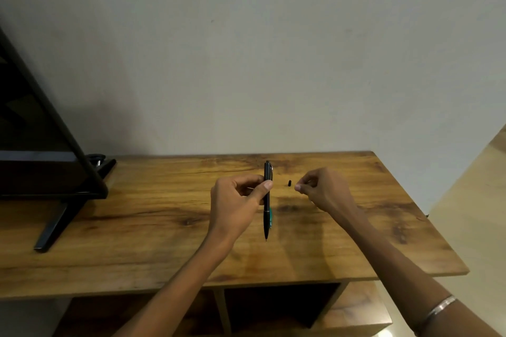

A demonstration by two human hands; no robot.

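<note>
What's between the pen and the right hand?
A small black piece sits on the table between the pen and the right hand, touching neither; the head view shows it.

One wide-angle camera, worn on the person's head, looks forward and down at a wooden table (137, 241) that stands against a pale wall (246, 49). It sits near (the forearms (175, 290) enter from the bottom edge), with the left hand (236, 200) and the right hand (325, 190) about mid-frame; the lens bows the table's edges.
</note>
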